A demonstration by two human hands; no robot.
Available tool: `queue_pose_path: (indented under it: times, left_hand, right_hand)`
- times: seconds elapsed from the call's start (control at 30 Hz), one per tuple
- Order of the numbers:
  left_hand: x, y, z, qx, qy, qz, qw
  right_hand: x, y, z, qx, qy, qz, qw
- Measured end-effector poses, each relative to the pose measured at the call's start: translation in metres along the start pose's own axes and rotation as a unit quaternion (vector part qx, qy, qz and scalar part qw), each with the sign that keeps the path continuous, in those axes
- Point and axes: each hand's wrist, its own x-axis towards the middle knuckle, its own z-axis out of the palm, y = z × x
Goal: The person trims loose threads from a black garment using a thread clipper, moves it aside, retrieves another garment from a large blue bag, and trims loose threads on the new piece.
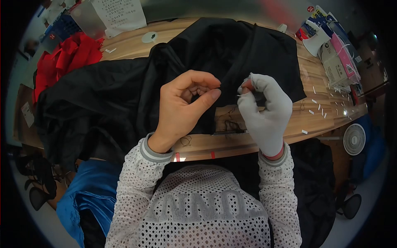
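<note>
My bare left hand is held above black fabric, its thumb and index fingertips brought together in a pinch. Whatever may be between them is too fine to make out. Across a small gap, my right hand wears a thin whitish glove with bare fingertips showing. Its thumb and index finger are also pinched, and a tiny pale bit shows at the tips that I cannot identify. The black fabric lies in folds under and behind both hands. Loose black threads lie on the wooden table between my wrists.
Red fabric is heaped at the left, near a printed sheet. Small white slips are scattered at the right, before a carton. A white fan sits by the right edge. Blue fabric hangs low at the left.
</note>
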Motion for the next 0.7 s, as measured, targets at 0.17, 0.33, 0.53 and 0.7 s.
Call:
queue_pose_path:
  times: [0.17, 0.33, 0.53, 0.7]
  left_hand:
    - [0.003, 0.0, 0.001, 0.0, -0.027, 0.008, 1.0]
    - [0.007, -0.013, -0.006, 0.063, -0.018, -0.011, 0.998]
    - [0.004, -0.002, -0.007, -0.029, -0.012, -0.051, 0.998]
    - [0.001, -0.002, -0.005, -0.023, -0.019, -0.011, 0.999]
  right_hand:
    - [0.002, -0.017, -0.015, 0.418, -0.261, 0.307, 0.814]
    - [-0.001, -0.029, -0.023, 0.453, -0.244, 0.062, 0.855]
    - [0.007, -0.006, -0.015, 0.167, -0.086, 0.065, 0.98]
    - [0.004, -0.004, 0.004, 0.045, -0.055, 0.012, 0.997]
